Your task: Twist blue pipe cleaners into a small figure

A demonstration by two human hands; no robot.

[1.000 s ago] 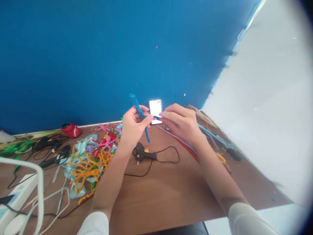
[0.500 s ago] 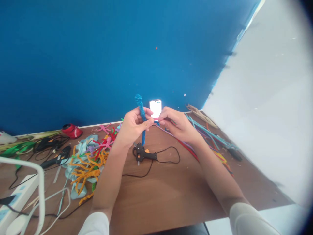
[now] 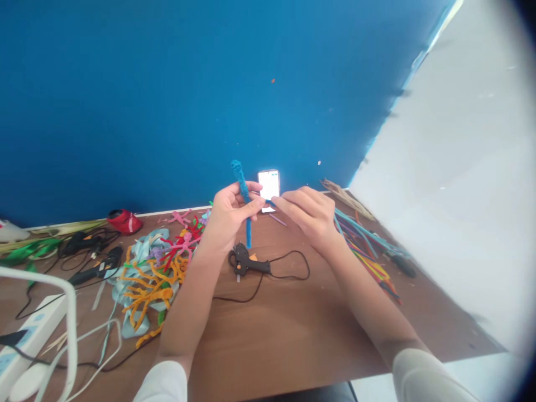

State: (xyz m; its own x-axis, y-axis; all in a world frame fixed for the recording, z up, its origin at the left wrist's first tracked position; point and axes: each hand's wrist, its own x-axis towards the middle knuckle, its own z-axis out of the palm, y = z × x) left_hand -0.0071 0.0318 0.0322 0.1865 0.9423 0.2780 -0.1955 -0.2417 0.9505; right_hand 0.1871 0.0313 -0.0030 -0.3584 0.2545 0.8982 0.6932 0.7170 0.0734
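A blue pipe cleaner figure (image 3: pixel 240 174) with a wound, thicker top stands roughly upright in my left hand (image 3: pixel 228 213), closed around it. One straight blue end hangs below the fingers. A short blue strand runs sideways from it to my right hand (image 3: pixel 309 216), whose thumb and index finger pinch its tip. Behind the hands a phone (image 3: pixel 268 183) with a bright screen leans near the wall. Under them on the table lies a black glue gun (image 3: pixel 247 261) with its cord looping right.
Left on the brown table (image 3: pixel 268 340) are orange pipe cleaners (image 3: pixel 146 293), pink figures (image 3: pixel 184 243), pale blue ribbon (image 3: pixel 136 324), more glue guns (image 3: pixel 98 268) and a white power strip (image 3: pixel 39 329). Long coloured pipe cleaners (image 3: pixel 372 237) lie right. A blue wall stands behind.
My right hand has turned, its fingers now stretching further over toward the blue strand, still pinching it. The view has shifted slightly; the left hand keeps its hold.
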